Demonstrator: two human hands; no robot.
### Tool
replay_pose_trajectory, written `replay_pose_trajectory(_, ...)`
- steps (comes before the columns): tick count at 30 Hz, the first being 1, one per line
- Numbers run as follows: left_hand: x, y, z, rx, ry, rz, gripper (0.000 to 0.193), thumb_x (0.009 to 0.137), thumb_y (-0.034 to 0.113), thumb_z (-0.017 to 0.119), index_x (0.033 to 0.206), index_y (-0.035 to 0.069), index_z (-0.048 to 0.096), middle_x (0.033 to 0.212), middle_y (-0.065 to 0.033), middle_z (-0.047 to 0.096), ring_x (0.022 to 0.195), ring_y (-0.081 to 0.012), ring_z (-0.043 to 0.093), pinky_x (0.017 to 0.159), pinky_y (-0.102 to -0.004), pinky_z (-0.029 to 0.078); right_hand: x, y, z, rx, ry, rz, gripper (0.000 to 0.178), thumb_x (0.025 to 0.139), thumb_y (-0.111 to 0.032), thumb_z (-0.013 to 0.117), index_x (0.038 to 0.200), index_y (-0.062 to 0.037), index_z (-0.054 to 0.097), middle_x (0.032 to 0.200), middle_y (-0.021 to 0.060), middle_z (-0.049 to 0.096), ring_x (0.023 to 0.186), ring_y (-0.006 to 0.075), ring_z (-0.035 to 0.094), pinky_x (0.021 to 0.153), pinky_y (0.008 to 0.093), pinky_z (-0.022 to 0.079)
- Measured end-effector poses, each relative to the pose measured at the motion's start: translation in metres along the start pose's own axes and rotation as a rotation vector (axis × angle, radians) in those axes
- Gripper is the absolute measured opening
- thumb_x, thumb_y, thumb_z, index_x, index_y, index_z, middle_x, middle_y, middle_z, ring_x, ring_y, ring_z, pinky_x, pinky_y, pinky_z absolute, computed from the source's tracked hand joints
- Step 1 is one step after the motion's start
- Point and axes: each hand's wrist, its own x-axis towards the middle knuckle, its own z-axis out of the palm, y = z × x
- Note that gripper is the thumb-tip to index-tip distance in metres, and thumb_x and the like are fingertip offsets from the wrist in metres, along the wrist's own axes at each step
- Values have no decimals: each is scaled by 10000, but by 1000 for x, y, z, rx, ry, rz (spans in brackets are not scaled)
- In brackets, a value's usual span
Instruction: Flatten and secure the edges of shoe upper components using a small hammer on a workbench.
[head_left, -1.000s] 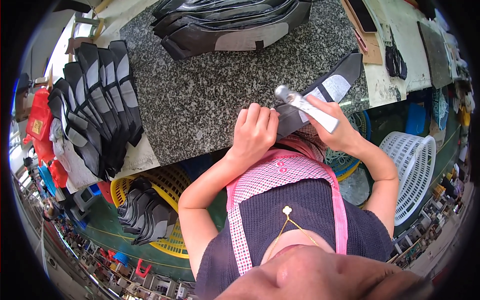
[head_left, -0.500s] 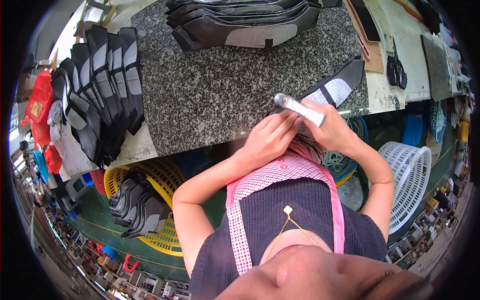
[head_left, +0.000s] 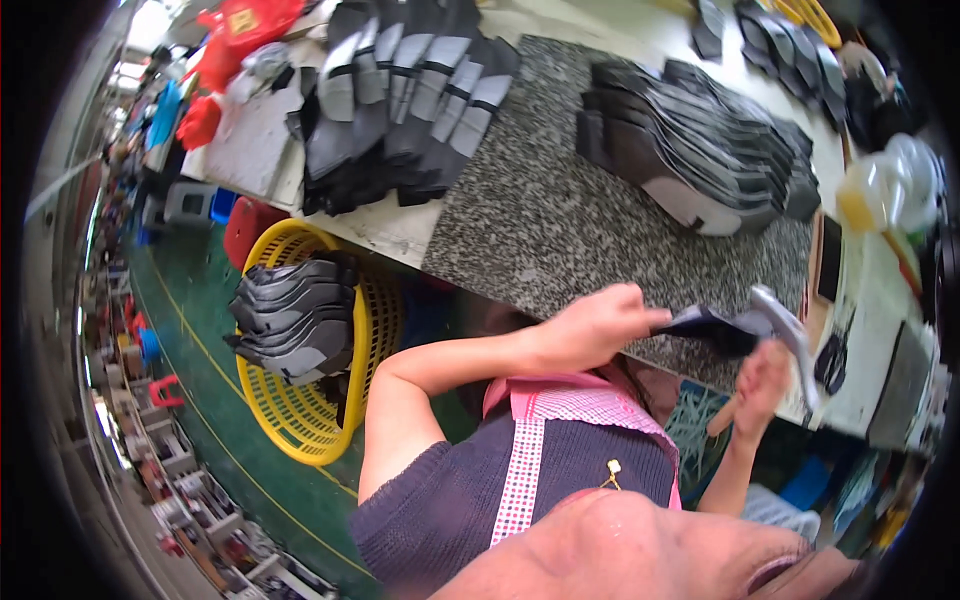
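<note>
A dark piece (head_left: 705, 328) is between the person's two hands, over the front right part of a speckled stone slab (head_left: 530, 215). It is blurry, and I cannot tell if it touches the stone. The left hand (head_left: 598, 325) has its fingers curled in, and the thumb and finger tips pinch the left end of the piece. The right hand (head_left: 762, 385) is near the other end, with its fingers wrapped around a hammer (head_left: 797, 345). The shiny metal part sticks up above the hand, and the light brown handle pokes out below it. I cannot tell if the right fingers touch the piece too.

Farther back on the slab sits a big stack (head_left: 715, 150) of dark and gray pieces, leaning on each other in a row. To the left of the slab, more pieces are spread like a fan (head_left: 400, 100) on the white table (head_left: 385, 232). On the right side lie a black phone (head_left: 829, 258) and a small black thing (head_left: 832, 365). Clear plastic jugs (head_left: 895, 185) stand past them.

The person wears a pink checked apron (head_left: 590, 402) over a dark top (head_left: 455, 510). Down on the left, a yellow basket (head_left: 312, 440) holds more dark pieces (head_left: 300, 320). It is on the green floor (head_left: 200, 290). A red bag (head_left: 245, 30) is at the top left, behind the fan.
</note>
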Motion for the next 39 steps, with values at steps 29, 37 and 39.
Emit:
replay_pose_trajectory(29, 138, -58, -50, 830, 244, 318, 246, 789, 278, 790, 938, 90, 734, 871, -45, 636, 913, -249, 610, 843, -412, 447, 137, -47, 79, -725, -372, -577, 251, 965, -262, 513, 937, -23, 584, 729, 233, 646, 730, 441, 658, 676, 512, 528)
replay_pose_trajectory(37, 155, -42, -52, 947, 69, 222, 382, 868, 390, 697, 819, 33, 572, 877, -119, 538, 923, -320, 552, 806, -460, 422, 153, -56, 91, -926, -254, -593, 449, 1013, -418, 488, 878, -6, 605, 707, 220, 660, 718, 441, 670, 651, 529, 531)
replay_pose_trajectory(39, 149, -33, -44, 963, 45, 272, 379, 894, 374, 674, 795, 33, 542, 847, -131, 533, 896, -341, 550, 789, -459, 427, 155, -59, 91, -961, -263, -577, 473, 1011, -437, 482, 883, -1, 615, 733, 219, 676, 732, 432, 682, 657, 521, 542)
